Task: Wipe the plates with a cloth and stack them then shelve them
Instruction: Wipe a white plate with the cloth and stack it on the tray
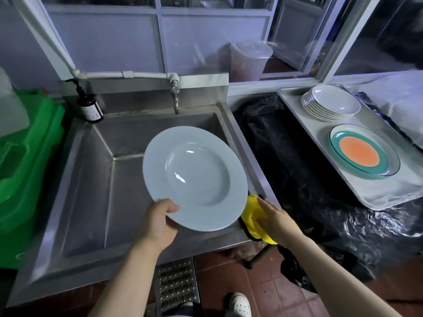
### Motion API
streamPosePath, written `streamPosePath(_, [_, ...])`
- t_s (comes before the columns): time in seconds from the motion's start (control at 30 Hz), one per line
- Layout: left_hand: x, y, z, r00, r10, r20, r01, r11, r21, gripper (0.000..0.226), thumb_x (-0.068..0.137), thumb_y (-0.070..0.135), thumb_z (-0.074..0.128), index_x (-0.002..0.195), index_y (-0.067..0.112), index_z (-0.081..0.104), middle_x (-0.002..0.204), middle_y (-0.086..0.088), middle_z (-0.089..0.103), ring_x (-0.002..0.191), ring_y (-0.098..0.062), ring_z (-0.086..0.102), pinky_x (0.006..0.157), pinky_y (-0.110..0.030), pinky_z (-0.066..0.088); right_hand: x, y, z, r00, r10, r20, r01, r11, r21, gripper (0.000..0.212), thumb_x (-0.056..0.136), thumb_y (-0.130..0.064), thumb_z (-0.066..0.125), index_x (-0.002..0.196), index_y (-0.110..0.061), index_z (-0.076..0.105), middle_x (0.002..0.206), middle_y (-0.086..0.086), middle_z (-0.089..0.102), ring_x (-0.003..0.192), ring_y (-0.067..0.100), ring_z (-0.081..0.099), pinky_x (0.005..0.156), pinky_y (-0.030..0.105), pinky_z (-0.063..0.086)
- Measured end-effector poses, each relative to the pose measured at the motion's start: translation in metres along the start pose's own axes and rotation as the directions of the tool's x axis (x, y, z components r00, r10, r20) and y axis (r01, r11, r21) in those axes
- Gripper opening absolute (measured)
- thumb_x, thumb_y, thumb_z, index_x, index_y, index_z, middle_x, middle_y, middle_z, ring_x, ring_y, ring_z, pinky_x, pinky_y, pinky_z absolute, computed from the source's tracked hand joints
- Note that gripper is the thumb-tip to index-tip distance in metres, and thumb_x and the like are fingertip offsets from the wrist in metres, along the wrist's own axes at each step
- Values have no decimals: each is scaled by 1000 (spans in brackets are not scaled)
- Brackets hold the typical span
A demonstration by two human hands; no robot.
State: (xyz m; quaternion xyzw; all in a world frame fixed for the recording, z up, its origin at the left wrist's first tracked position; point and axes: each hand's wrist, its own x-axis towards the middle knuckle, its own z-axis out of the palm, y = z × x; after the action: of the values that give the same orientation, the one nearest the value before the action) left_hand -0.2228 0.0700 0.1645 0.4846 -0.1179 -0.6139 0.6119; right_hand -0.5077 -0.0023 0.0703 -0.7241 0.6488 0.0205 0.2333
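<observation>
Glossy smooth ceramic plate (195, 178); brushed steel sink (96, 179); fluffy yellow cloth (254, 216); crinkled glossy black plastic sheet (297, 161).

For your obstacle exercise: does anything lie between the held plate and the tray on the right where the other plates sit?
Nothing visible does. Between the pale plate and the tray lies only low black plastic sheeting.

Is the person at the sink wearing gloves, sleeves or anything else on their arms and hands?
No. Both the left hand and the right hand are bare, with no gloves, rings or watch visible. Both forearms are uncovered up to the frame's lower edge, so no sleeves show.
</observation>
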Motion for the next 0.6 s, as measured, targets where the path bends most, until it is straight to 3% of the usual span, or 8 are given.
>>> streamPosePath(0.1, [0, 0, 0, 999, -1, 49, 1, 1000, 3, 50, 76, -7, 35, 56, 19, 73, 69, -1, 69, 83, -24, 59, 78, -37, 44, 0, -7, -6, 979, -3, -206, 40, 984, 174, 51, 94, -37, 56, 142, -24, 44, 147, 2, 44, 133, 24, 42, 104, 35, 38])
streamPosePath(0.17, [0, -1, 3, 996, 9, 94, -10, 1000, 14, 56, 77, -8, 30, 63, 21, 76, 72, 0, 71, 81, -24, 64, 79, -38, 46, -1, -14, -17, 942, 78, -325, 57, 920, 387, 40, 96, -33, 55, 133, -18, 54, 133, 1, 57, 121, 20, 52, 95, 28, 40])
streamPosePath(0.23, [-1, -4, 8, 992, 16, 123, -20, 999, 32, 58, 77, -7, 30, 68, 25, 77, 74, 2, 73, 77, -21, 70, 76, -38, 48, -1, -23, -32, 943, 172, -285, 55, 764, 643, 30, 97, -32, 52, 124, -21, 60, 119, -3, 65, 106, 15, 60, 88, 30, 45])
streamPosePath(0.3, [-1, -8, 15, 989, 13, 149, -22, 998, 59, 57, 76, -5, 31, 70, 26, 78, 75, 3, 73, 73, -16, 72, 73, -37, 51, 0, -29, -46, 969, 175, -172, 57, 522, 851, 21, 99, -28, 48, 111, -26, 66, 101, -4, 72, 93, 17, 67, 79, 36, 55])
streamPosePath(0.4, [2, -19, 31, 984, -23, 174, 8, 996, 84, 52, 72, -3, 35, 68, 26, 78, 74, 2, 74, 69, -16, 72, 61, -32, 56, 4, -23, -59, 990, 124, -72, 36, 267, 963, 21, 99, -28, 50, 103, -26, 70, 95, -1, 74, 85, 17, 70, 68, 32, 56])
streamPosePath(0.5, [5, -32, 56, 978, -54, 200, 26, 990, 137, 37, 58, 6, 47, 68, 24, 78, 73, 2, 73, 68, -16, 71, 61, -32, 54, 14, -8, -69, 997, 70, -15, 4, 147, 989, 16, 93, -24, 60, 104, -17, 70, 100, 8, 72, 84, 22, 68, 72, 36, 54])
streamPosePath(0.6, [12, -52, 90, 981, -68, 183, 42, 989, 142, 36, 56, 6, 47, 67, 22, 77, 72, 1, 72, 67, -18, 69, 69, -35, 46, 29, 14, -84, 991, 128, -23, 2, 161, 987, 22, 82, -14, 73, 100, -6, 64, 97, 15, 72, 80, 28, 70, 69, 41, 57])
